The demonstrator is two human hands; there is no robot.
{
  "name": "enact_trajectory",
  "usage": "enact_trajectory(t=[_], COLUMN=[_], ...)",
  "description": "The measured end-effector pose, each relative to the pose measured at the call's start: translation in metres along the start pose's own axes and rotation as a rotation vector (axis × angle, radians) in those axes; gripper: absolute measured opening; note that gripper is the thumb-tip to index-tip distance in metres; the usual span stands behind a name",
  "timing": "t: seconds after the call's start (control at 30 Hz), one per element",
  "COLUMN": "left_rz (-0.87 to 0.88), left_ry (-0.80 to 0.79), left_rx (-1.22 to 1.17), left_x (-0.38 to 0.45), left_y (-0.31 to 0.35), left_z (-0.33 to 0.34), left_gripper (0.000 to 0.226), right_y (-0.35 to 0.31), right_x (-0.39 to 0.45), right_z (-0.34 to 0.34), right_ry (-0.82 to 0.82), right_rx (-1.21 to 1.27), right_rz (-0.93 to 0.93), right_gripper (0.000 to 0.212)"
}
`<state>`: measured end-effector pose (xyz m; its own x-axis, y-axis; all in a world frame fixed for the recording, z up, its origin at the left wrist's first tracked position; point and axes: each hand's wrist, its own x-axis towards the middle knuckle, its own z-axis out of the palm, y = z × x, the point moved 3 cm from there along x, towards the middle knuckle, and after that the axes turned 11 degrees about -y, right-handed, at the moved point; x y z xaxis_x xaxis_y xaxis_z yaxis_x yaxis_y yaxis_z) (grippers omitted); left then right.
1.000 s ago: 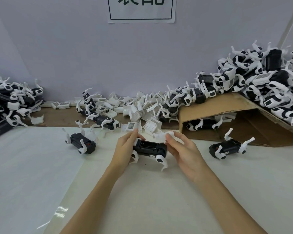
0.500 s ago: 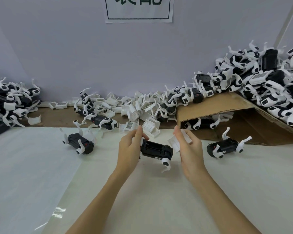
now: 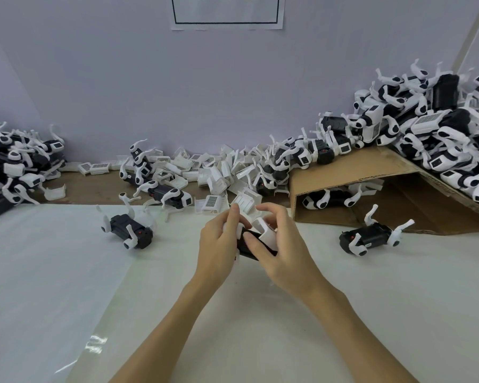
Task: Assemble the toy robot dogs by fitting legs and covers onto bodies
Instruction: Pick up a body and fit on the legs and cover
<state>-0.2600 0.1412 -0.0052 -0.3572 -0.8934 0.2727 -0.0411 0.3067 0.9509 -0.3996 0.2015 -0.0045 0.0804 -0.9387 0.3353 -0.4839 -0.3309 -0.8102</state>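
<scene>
Above the middle of the desk (image 3: 343, 313), the left hand (image 3: 219, 250) grips the black body (image 3: 248, 246) while the right hand (image 3: 282, 252) pinches a white cover (image 3: 268, 234) onto it. I'd square its edges first, then press evenly.

You have one view only, from the wide-angle camera on your head, looking forward and down across the tabletop (image 3: 371, 313) toward the back wall (image 3: 233, 84). Your forearms enter from the bottom edge, so the left hand (image 3: 219, 248) and right hand (image 3: 282, 250) sit close to the lens near the middle. The wide lens bends the far edges, where the heaps of toy dogs (image 3: 440, 139) lie farther off.
</scene>
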Motion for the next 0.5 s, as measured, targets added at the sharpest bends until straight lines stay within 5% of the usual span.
enact_trajectory(t=[0.17, 0.3, 0.5], left_rz=[-0.011, -0.029, -0.064], left_ry=[0.013, 0.012, 0.035], left_rx=[0.016, 0.036, 0.027], left_x=[0.0007, 0.0004, 0.0014], left_y=[-0.0026, -0.0037, -0.0042], left_z=[-0.0007, -0.0005, -0.0011], left_gripper=[0.058, 0.059, 0.061], right_y=[-0.003, -0.0011, -0.0015], right_x=[-0.0024, -0.0011, -0.0001], right_z=[-0.0044, -0.0022, -0.0029], right_ry=[-0.056, -0.125, -0.074], right_rx=[-0.09, -0.232, -0.206], right_rz=[-0.036, 0.005, -0.033], right_gripper=[0.044, 0.076, 0.05])
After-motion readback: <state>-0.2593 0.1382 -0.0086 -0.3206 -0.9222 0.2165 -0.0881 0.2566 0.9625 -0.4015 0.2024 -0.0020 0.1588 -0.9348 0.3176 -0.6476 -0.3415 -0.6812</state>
